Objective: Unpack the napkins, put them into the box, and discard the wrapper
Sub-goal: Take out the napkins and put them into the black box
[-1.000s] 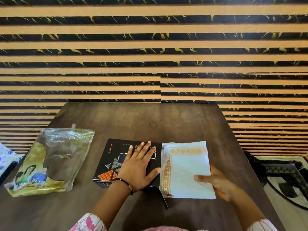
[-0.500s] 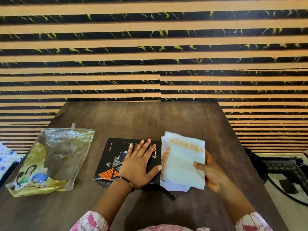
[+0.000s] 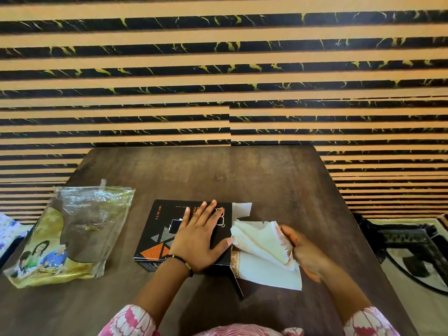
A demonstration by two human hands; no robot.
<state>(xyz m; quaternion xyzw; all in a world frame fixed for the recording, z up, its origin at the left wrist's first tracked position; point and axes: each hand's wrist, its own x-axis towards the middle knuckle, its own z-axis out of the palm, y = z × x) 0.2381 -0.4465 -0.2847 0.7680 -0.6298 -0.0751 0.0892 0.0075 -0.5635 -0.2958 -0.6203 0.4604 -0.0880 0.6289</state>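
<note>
Both sleeves: white fabric, pink floral print, ending at the forearms. Left wrist: thin black cord bracelet (image 3: 181, 260) with a small gold bead. Hands bare, no rings visible.

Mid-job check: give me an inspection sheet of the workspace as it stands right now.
Surface: dark wooden table, far half bare.
Job's things: black box lying flat, right end open with flaps out; napkins partly fed into that opening; wrapper lying left of the box, looks emptied.
Clutter: patterned cloth at left edge.
Grippers: left hand flat on the box; right hand gripping the napkins.
Cables: nothing seen.
Surroundings: striped wall; dark chair at right.
</note>
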